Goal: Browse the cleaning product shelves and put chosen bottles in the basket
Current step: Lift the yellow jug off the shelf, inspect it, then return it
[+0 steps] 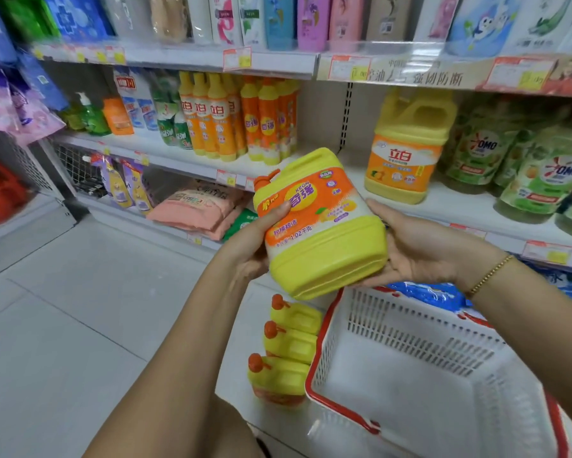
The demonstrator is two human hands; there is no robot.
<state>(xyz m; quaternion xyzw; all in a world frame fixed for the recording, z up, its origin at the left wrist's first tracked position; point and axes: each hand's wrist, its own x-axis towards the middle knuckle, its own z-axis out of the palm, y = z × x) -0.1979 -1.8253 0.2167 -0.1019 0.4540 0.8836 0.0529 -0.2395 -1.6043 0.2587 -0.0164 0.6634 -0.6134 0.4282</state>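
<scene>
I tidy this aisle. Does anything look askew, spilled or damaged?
No spill or damage shows. The pink packs lie slumped in a loose pile, left of the yellow jug, which is tilted only because the left hand and right hand hold it.

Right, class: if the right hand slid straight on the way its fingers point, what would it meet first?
The yellow bottle: the right hand holds its base, fingers pointing left. Beyond it, probably the left hand; depth is unclear.

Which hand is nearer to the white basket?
Right. The right hand holds the yellow bottle above the far rim of the basket; the left hand holds it farther left.
</scene>
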